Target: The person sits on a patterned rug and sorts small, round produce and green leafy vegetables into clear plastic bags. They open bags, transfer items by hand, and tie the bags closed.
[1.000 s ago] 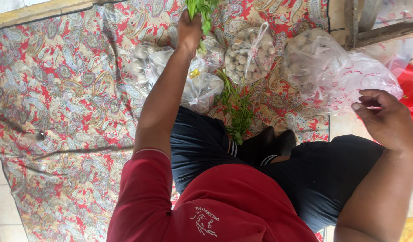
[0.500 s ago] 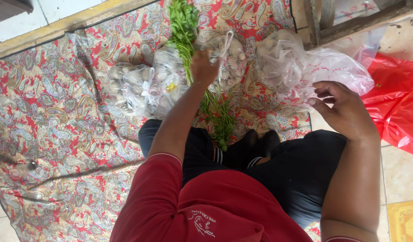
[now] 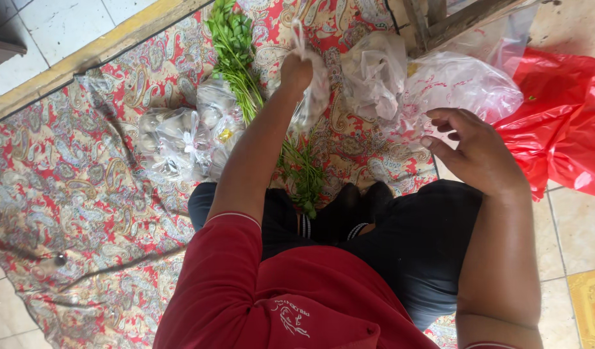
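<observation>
Meanwhile, our left hand (image 3: 296, 70) had moved off the leafy greens (image 3: 236, 58) and closed around the knotted neck of a clear bag (image 3: 317, 97) on the patterned cloth (image 3: 84, 194); our right hand (image 3: 473, 150) hovered open beside the white bags (image 3: 452, 87).

Glossy clear plastic bag (image 3: 313, 97), patterned cloth (image 3: 71, 194).

greens (image 3: 233, 52) — top cut off

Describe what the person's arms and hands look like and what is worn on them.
Both arms are bare below short red sleeves; the left sleeve has a thin pale trim line at its hem. The left hand and right hand are gloveless, with no visible rings, watch or bracelets.
</observation>
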